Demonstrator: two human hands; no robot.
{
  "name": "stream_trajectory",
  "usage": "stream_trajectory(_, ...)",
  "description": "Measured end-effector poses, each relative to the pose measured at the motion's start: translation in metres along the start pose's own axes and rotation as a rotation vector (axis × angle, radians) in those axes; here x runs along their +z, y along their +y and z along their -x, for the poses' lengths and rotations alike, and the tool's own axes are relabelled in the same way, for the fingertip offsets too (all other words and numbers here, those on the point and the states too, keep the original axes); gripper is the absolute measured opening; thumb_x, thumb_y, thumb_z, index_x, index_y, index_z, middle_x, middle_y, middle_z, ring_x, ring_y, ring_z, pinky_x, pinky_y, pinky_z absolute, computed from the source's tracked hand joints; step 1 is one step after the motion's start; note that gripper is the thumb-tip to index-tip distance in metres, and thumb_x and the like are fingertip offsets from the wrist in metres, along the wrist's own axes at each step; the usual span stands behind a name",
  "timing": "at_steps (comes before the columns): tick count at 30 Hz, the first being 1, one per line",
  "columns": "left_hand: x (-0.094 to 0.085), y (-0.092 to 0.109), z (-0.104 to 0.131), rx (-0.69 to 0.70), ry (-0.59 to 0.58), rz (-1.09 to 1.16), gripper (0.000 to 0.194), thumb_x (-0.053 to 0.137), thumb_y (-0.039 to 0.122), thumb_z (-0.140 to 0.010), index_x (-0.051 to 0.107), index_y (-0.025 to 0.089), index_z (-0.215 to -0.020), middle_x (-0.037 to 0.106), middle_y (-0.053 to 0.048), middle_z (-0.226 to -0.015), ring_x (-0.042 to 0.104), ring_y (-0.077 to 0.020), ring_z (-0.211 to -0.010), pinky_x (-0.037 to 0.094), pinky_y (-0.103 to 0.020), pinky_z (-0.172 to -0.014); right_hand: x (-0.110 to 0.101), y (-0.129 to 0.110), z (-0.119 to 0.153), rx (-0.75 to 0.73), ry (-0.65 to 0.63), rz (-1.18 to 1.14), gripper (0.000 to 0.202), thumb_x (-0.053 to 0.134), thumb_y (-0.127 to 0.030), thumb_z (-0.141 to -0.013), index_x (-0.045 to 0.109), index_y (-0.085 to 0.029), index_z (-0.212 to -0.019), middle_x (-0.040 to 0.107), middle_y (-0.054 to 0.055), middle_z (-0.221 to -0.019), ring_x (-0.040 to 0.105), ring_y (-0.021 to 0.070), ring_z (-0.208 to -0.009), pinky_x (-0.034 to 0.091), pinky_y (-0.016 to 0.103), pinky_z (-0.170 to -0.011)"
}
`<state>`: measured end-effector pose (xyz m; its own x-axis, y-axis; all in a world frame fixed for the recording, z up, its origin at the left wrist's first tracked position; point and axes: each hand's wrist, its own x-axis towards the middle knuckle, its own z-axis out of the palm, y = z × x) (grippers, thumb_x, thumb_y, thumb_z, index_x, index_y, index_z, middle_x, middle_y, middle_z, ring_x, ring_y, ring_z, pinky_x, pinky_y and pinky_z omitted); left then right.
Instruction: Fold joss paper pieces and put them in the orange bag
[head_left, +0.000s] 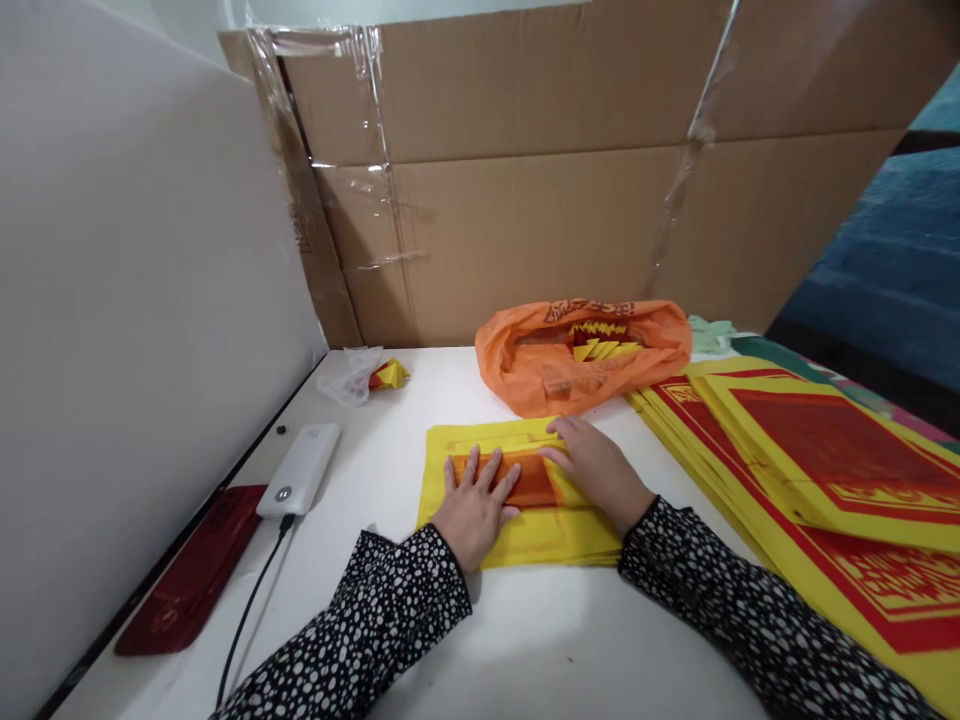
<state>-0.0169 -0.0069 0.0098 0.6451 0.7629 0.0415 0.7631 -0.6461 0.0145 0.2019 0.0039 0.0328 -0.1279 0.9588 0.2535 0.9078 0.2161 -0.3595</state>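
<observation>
On the white table in front of me lies a small stack of yellow paper sheets [525,545]. The top sheet is partly folded over, and an orange-red printed panel [540,482] shows through it. My left hand [471,512] presses flat on this panel with its fingers spread. At the upper right of the fold, my right hand [598,468] has its thumb and forefinger at the folded paper's edge. Its other fingers are mostly hidden.
Behind the stack sits an orange plastic bag [517,375] holding folded yellow-and-red paper pieces [604,348]. Larger yellow-and-red printed sheets [862,440] are piled on the right. At left are a white power bank [304,465] with a cable, a dark red phone [195,570] and a clear plastic scrap [352,375]. Cardboard [525,220] stands behind.
</observation>
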Motion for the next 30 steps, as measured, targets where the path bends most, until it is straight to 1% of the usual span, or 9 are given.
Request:
stream_trajectory(2, 0.002, -0.001, 0.001, 0.019, -0.003, -0.012, 0.065, 0.040, 0.058, -0.093, 0.031, 0.027, -0.149, 0.030, -0.012, -0.156, 0.025, -0.0437, -0.141, 0.024, -0.073, -0.104, -0.001, -0.012, 0.017, -0.126, 0.078, 0.066, 0.033, 0.054, -0.035, -0.094, 0.059, -0.013, -0.119, 0.065, 0.016, -0.115, 0.058, 0.0277, -0.108, 0.042, 0.042, -0.094)
stream_trajectory(3, 0.003, -0.002, 0.002, 0.035, 0.002, -0.015, 0.070, 0.039, 0.063, -0.091, 0.032, 0.025, -0.150, 0.029, -0.013, -0.156, 0.024, -0.0449, -0.141, 0.022, -0.074, -0.104, 0.001, -0.019, 0.028, -0.202, 0.065, 0.062, 0.039, 0.054, -0.037, -0.094, 0.057, -0.014, -0.125, 0.061, 0.016, -0.125, 0.054, 0.0282, -0.117, 0.039, 0.044, -0.100)
stream_trajectory(6, 0.009, -0.006, 0.004, 0.096, 0.055, -0.010, 0.086, 0.036, 0.075, -0.084, 0.030, 0.020, -0.150, 0.028, -0.017, -0.156, 0.020, -0.0477, -0.141, 0.018, -0.075, -0.104, 0.016, -0.035, 0.061, -0.346, -0.086, 0.048, 0.064, 0.057, -0.056, -0.088, 0.050, -0.014, -0.136, 0.049, 0.017, -0.142, 0.041, 0.0319, -0.133, 0.035, 0.050, -0.108)
stream_trajectory(9, 0.013, -0.009, 0.005, 0.127, 0.088, 0.006, 0.094, 0.035, 0.080, -0.080, 0.026, 0.019, -0.152, 0.025, -0.020, -0.156, 0.016, -0.0486, -0.142, 0.013, -0.076, -0.104, 0.029, -0.043, 0.084, -0.310, -0.201, 0.075, 0.088, 0.058, -0.068, -0.080, 0.038, -0.014, -0.146, 0.033, 0.019, -0.153, 0.024, 0.0400, -0.142, 0.026, 0.062, -0.110)
stream_trajectory(13, 0.010, -0.018, 0.007, 0.181, 0.034, 0.036, 0.098, 0.035, 0.084, -0.076, 0.019, 0.025, -0.153, 0.016, -0.020, -0.159, 0.010, -0.0497, -0.143, 0.009, -0.076, -0.103, 0.028, -0.040, 0.097, -0.220, -0.242, 0.093, 0.086, 0.057, -0.067, -0.081, 0.032, -0.024, -0.150, 0.024, 0.016, -0.157, 0.013, 0.0460, -0.143, 0.017, 0.073, -0.107)
stream_trajectory(18, 0.008, -0.036, 0.025, 0.336, 0.059, 0.040, 0.088, 0.035, 0.082, -0.078, 0.019, 0.036, -0.152, 0.005, -0.012, -0.162, 0.003, -0.0468, -0.144, 0.009, -0.071, -0.107, 0.024, -0.031, 0.108, -0.083, -0.244, 0.123, 0.088, 0.066, -0.061, -0.078, 0.030, -0.027, -0.151, 0.019, 0.017, -0.158, 0.011, 0.0439, -0.144, 0.021, 0.067, -0.110)
stream_trajectory(23, 0.007, -0.043, 0.035, 0.351, 0.107, 0.039, 0.079, 0.032, 0.078, -0.082, 0.022, 0.040, -0.150, -0.001, -0.006, -0.163, 0.006, -0.0433, -0.145, 0.012, -0.063, -0.112, 0.025, -0.022, 0.115, -0.021, -0.233, 0.107, 0.087, 0.072, -0.055, -0.076, 0.033, -0.029, -0.149, 0.017, 0.016, -0.159, 0.013, 0.0402, -0.145, 0.026, 0.059, -0.112)
stream_trajectory(28, 0.003, -0.056, 0.037, 0.406, 0.040, 0.107, 0.076, 0.027, 0.072, -0.089, 0.014, 0.034, -0.153, 0.002, -0.009, -0.162, 0.014, -0.0383, -0.146, 0.016, -0.059, -0.114, 0.021, -0.011, 0.121, -0.061, -0.209, 0.107, 0.090, 0.063, -0.056, -0.083, 0.026, -0.012, -0.152, 0.023, 0.020, -0.156, 0.016, 0.0329, -0.146, 0.026, 0.052, -0.116)
stream_trajectory(30, 0.003, -0.066, 0.043, 0.428, 0.027, 0.134, 0.076, 0.024, 0.069, -0.091, 0.010, 0.029, -0.154, 0.005, -0.011, -0.162, 0.015, -0.0359, -0.146, 0.019, -0.056, -0.115, 0.018, -0.006, 0.122, -0.086, -0.196, 0.109, 0.089, 0.060, -0.056, -0.085, 0.023, -0.010, -0.152, 0.027, 0.020, -0.155, 0.019, 0.0301, -0.145, 0.027, 0.049, -0.116)
